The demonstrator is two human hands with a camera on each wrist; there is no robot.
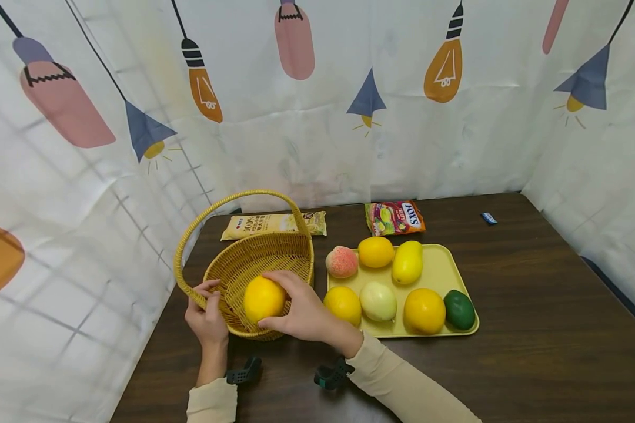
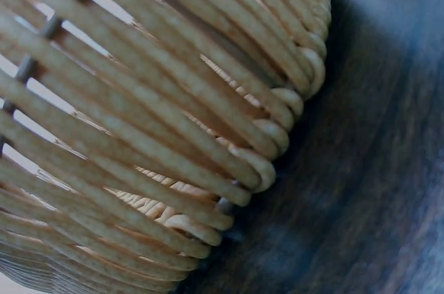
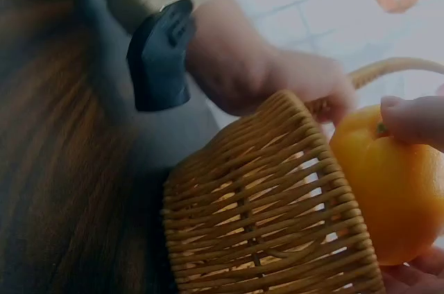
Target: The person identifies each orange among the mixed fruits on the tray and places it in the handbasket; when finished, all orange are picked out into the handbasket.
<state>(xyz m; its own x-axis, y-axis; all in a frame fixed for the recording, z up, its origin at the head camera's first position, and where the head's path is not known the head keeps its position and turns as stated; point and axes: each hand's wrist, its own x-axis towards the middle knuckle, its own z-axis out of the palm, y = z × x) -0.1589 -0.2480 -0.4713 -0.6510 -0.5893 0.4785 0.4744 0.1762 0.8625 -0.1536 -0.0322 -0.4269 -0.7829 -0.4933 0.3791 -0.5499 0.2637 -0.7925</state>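
My right hand holds an orange between thumb and fingers over the opening of a wicker basket. In the right wrist view, the orange shows its green stem spot beside the thumb, just past the basket's rim. At the basket's left side, my left hand grips the base of the arched handle. Only the woven wall and the dark table appear in the left wrist view. No other fruit can be seen in the visible part of the basket.
Right of the basket lies a yellow tray with several fruits, among them a peach and a green avocado-like fruit. Behind stand a cream packet and a red candy bag. A small blue wrapper lies far right.
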